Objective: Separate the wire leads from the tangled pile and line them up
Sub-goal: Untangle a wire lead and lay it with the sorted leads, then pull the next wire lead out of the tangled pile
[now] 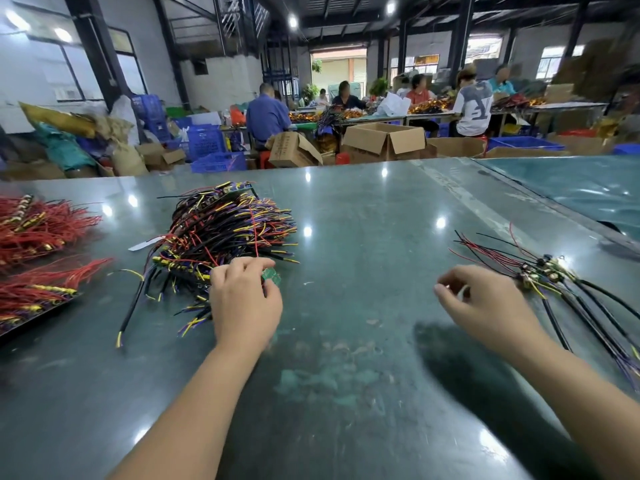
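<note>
A tangled pile of wire leads [221, 233], black, red, yellow and purple, lies on the green table [363, 237] left of centre. My left hand [242, 303] rests at the pile's near right edge, fingers curled round a small green circuit board [272, 276] that belongs to one lead. To the right, a few separated leads [554, 289] lie side by side, red ends pointing away and black cables towards me. My right hand [491, 310] hovers just left of that row with its fingers loosely curled; I see nothing in it.
Bundles of red wire leads [38, 258] lie along the table's left edge. A second table with a shiny teal cover [571, 188] adjoins at the right. Beyond the far edge stand cardboard boxes [384, 140] and blue crates [207, 147], and several people sit working.
</note>
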Available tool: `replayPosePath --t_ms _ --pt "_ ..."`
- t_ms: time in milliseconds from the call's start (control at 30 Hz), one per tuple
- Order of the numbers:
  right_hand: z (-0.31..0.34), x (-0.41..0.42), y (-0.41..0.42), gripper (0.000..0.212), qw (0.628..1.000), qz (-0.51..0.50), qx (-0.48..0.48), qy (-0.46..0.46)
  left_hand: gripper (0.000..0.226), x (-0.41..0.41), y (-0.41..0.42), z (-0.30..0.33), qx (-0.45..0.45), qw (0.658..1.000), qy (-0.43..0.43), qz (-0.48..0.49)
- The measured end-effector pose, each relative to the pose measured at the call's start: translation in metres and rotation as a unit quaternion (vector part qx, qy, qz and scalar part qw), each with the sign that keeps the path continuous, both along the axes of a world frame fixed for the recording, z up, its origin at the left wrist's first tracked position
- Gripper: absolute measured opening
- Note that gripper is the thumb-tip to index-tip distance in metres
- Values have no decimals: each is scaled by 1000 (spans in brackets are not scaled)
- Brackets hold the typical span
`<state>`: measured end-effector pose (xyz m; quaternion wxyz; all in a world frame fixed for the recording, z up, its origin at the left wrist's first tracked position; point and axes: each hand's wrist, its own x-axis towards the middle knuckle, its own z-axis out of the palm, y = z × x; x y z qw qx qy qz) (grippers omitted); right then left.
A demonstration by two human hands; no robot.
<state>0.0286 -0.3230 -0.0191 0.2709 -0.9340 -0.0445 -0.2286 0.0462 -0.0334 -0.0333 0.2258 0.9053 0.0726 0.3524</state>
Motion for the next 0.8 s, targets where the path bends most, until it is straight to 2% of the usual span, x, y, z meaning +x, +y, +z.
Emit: replayPosePath --t_ms 100,200,300,400,467,533,600,667,733,800 --pt "-9 -4 15 6 998 51 12 27 41 5 12 -6 41 988 141 57" --pt "-15 -6 23 11 994 85 27 56 40 6 16 -6 36 982 170 77" --pt "-16 -7 23 14 993 88 30 68 32 6 14 -1 11 986 145 86" --pt "-14 -8 22 13 992 92 43 72 33 5 12 1 -10 994 87 63" --pt "-11 -8 22 13 989 96 71 92 34 1 10 3 -18 1000 17 14" --pt "-6 -9 24 13 976 99 148 129 36 -3 5 8 -35 995 -66 -66" --pt "0 -11 29 14 927 129 292 198 35 -9 -2 15 -35 977 -139 -157" --pt "6 -17 37 24 834 183 428 298 22 -15 -11 19 -11 949 -186 -253" --pt "10 -23 47 31 757 217 495 368 10 -20 -20 17 39 921 -199 -333" --pt "9 -28 55 25 718 230 533 384 12 -22 -30 13 71 902 -197 -377"
